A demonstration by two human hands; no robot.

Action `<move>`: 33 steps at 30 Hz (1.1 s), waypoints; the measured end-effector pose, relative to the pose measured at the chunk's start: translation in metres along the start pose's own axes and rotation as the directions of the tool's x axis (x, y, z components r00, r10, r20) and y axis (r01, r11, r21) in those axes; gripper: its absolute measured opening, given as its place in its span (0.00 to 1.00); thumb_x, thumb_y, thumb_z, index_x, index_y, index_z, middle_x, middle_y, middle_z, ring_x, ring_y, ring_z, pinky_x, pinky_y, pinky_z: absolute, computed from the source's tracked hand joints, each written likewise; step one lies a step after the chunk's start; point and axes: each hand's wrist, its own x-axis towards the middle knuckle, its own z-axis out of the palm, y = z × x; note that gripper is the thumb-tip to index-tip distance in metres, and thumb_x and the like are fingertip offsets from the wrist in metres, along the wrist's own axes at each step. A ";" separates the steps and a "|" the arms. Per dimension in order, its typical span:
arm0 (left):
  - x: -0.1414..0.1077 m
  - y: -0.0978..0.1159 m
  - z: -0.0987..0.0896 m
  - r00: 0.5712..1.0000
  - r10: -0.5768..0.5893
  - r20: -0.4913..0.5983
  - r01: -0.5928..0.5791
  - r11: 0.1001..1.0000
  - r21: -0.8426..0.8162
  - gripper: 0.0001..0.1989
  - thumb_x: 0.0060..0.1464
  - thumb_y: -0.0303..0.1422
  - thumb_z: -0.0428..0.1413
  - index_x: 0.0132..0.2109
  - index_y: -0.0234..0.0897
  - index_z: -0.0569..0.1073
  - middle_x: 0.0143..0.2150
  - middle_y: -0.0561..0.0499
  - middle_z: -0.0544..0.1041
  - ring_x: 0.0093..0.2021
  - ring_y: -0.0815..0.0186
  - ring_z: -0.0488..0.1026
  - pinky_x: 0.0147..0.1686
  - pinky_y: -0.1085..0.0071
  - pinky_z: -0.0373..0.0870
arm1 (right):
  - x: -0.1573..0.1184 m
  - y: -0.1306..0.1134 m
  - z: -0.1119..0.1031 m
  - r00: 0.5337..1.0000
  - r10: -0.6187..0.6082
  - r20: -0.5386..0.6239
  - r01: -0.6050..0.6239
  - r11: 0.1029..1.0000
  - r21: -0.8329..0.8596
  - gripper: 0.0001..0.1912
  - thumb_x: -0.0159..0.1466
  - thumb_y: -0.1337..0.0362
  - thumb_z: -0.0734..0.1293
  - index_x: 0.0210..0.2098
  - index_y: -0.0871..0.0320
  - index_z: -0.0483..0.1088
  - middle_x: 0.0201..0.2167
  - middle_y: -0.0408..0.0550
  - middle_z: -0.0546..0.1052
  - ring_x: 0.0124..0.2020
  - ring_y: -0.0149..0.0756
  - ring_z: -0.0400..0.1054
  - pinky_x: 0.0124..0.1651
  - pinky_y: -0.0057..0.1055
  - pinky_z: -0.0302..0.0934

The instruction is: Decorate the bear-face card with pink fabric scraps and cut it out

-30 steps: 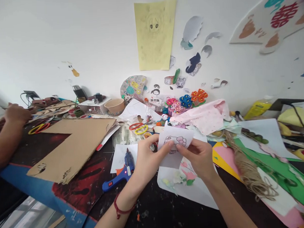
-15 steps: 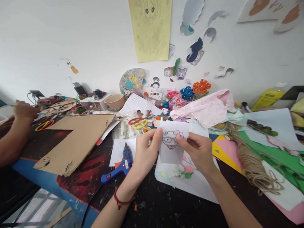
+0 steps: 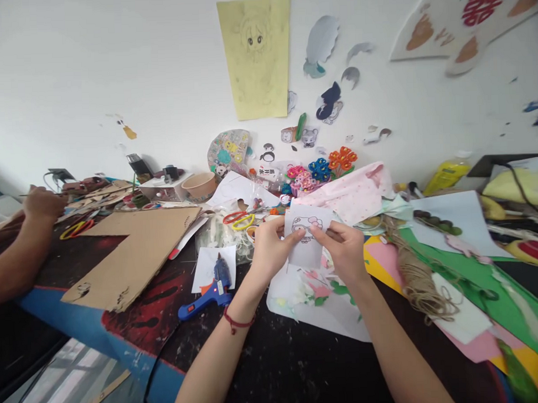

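Note:
A small white paper [image 3: 307, 256] with a line drawing of a bow-wearing, glasses-wearing cartoon head is held upright between both hands. My left hand [image 3: 273, 248] pinches its left edge, thumb in front and fingers behind. On the right side, my right hand [image 3: 343, 249] grips the paper, its thumb over the drawing near the bow. Beneath lies a larger white sheet [image 3: 326, 323] with pink, white and green shapes on it. To the left, a blue glue gun [image 3: 206, 300] rests partly on a small white paper [image 3: 227, 257].
Brown cardboard [image 3: 133, 247] lies on the left, near red and yellow scissors [image 3: 238, 219]. Another person's hand [image 3: 44, 203] is at the far left. Twine [image 3: 422, 281] and coloured sheets lie right. Crocheted flowers [image 3: 318, 169] and a pink cloth [image 3: 352, 193] stand behind.
The view has shifted to the right and slightly up. My left thumb has moved lower along the paper's edge, and more of the coloured shapes beneath show. Both hands still hold the paper.

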 end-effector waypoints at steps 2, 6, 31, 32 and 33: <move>0.014 -0.006 0.011 0.999 0.032 0.032 -0.031 0.999 -0.043 0.14 0.50 0.35 0.64 0.42 0.32 0.79 0.41 0.43 0.82 0.42 0.56 0.79 0.40 0.64 0.76 | 0.007 0.001 -0.009 0.998 -0.024 -0.052 0.024 1.000 0.015 0.11 0.56 0.57 0.75 0.36 0.57 0.80 0.34 0.46 0.82 0.36 0.42 0.75 0.41 0.37 0.70; 0.042 -0.014 0.029 0.996 0.062 0.069 -0.056 0.995 -0.088 0.09 0.52 0.34 0.62 0.37 0.33 0.77 0.33 0.49 0.80 0.38 0.60 0.77 0.36 0.68 0.74 | 0.020 0.002 -0.033 0.990 -0.051 -0.128 0.046 0.998 -0.046 0.11 0.56 0.55 0.75 0.30 0.57 0.79 0.29 0.44 0.79 0.32 0.38 0.73 0.37 0.32 0.68; 0.061 -0.030 0.027 0.954 0.119 0.276 -0.014 0.935 -0.353 0.14 0.53 0.29 0.58 0.47 0.29 0.78 0.44 0.40 0.82 0.47 0.55 0.79 0.43 0.64 0.77 | 0.029 0.009 -0.050 0.979 0.040 -0.200 -0.054 0.997 -0.063 0.12 0.50 0.58 0.79 0.29 0.57 0.79 0.26 0.43 0.79 0.28 0.34 0.71 0.36 0.31 0.68; 0.060 -0.030 0.026 0.954 0.115 0.275 -0.014 0.939 -0.344 0.14 0.54 0.30 0.58 0.48 0.29 0.78 0.44 0.40 0.82 0.46 0.55 0.79 0.43 0.64 0.77 | 0.029 0.009 -0.050 0.980 0.038 -0.194 -0.053 0.996 -0.071 0.12 0.50 0.58 0.79 0.29 0.57 0.79 0.27 0.43 0.79 0.28 0.34 0.72 0.35 0.31 0.68; 0.060 -0.030 0.026 0.956 0.109 0.273 -0.012 0.943 -0.333 0.15 0.54 0.30 0.58 0.48 0.29 0.77 0.43 0.41 0.82 0.45 0.56 0.79 0.42 0.65 0.77 | 0.029 0.009 -0.051 0.982 0.035 -0.186 -0.051 0.995 -0.081 0.12 0.50 0.58 0.78 0.29 0.58 0.79 0.27 0.44 0.79 0.28 0.35 0.72 0.35 0.31 0.68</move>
